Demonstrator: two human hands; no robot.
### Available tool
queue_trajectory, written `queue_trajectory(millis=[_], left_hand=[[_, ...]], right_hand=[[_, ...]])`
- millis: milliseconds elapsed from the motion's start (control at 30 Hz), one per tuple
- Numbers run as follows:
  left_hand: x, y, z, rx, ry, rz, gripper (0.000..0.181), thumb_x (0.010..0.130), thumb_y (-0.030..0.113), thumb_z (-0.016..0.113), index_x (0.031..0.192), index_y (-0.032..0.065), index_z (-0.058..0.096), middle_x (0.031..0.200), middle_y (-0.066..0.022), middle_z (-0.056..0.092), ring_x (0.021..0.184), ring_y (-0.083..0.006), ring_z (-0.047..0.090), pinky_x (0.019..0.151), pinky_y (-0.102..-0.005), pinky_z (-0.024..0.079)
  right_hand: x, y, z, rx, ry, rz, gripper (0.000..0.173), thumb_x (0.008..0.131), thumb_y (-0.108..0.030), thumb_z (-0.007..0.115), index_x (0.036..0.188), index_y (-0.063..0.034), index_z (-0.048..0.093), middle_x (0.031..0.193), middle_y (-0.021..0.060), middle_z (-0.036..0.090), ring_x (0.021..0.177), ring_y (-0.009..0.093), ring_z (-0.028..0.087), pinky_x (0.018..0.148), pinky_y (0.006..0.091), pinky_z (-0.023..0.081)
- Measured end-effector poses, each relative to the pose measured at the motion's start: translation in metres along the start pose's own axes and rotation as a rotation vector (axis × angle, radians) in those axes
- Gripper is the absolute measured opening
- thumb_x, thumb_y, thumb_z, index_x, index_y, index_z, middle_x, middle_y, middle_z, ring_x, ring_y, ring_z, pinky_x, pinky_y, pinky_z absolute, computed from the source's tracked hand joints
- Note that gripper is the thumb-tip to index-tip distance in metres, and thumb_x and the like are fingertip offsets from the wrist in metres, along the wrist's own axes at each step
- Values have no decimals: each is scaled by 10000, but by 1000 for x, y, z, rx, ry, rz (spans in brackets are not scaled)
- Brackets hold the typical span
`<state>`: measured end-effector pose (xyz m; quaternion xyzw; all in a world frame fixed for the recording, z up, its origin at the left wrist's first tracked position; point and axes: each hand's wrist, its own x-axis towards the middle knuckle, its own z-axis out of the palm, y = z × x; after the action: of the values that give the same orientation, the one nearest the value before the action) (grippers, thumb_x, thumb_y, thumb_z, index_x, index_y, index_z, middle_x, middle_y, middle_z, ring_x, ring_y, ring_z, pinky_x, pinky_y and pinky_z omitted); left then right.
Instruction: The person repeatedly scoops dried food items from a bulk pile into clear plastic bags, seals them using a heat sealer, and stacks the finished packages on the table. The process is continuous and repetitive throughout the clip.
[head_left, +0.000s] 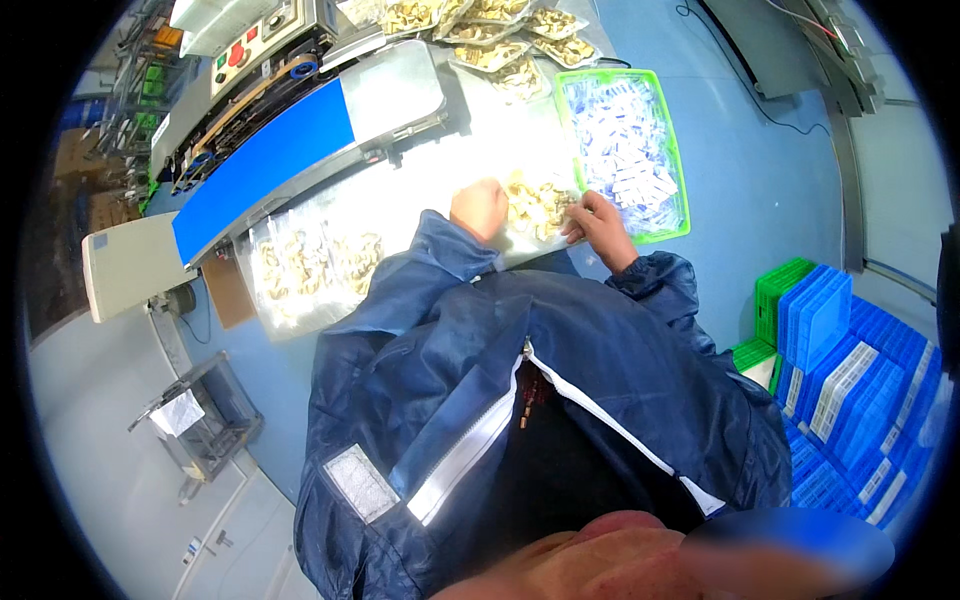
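A clear pack of pale sliced mushrooms (536, 208) lies at the near edge of the brightly lit table, between my hands. My left hand (478, 210) is curled against the pack's left side; glare and the hand itself hide its fingertips. On the opposite side, my right hand (606, 231) pinches the pack's right edge between thumb and fingers. Just beyond that hand stands a green-rimmed basket (681, 180) filled with small white and blue packets (626, 150).
A machine with a blue conveyor belt (270, 165) and a metal plate (394, 90) runs along the left. More mushroom packs (491, 52) are piled at the back; several others (315, 259) lie front left. Blue crates (847, 375) are stacked at right.
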<state>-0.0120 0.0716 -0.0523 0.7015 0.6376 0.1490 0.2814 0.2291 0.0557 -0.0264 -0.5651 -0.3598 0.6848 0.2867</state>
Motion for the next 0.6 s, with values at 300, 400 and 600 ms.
queue_trajectory(millis=[300,400,600], left_hand=[[4,54,-6,-172,282,531,76,888,48,564,929,-16,564,1254,-210,590,1202,-396,540,1055,-474,372],[10,61,-11,-331,266,361,73,911,80,564,927,10,579,1246,-176,612,1265,-379,501,1055,-480,347],[17,75,-31,-596,66,347,339,881,115,640,1187,-19,583,1257,-218,572,1218,-389,504,1051,-455,348]], right_hand=[[33,15,42,190,-7,-279,202,969,-98,518,1117,33,558,1056,132,623,1003,209,644,848,322,532],[33,-17,55,418,-109,-200,249,992,-50,453,1220,24,519,1126,114,607,1110,197,585,919,312,490],[48,-16,18,161,-49,-274,152,976,-87,549,1094,-14,489,1012,97,624,871,140,611,751,275,509]])
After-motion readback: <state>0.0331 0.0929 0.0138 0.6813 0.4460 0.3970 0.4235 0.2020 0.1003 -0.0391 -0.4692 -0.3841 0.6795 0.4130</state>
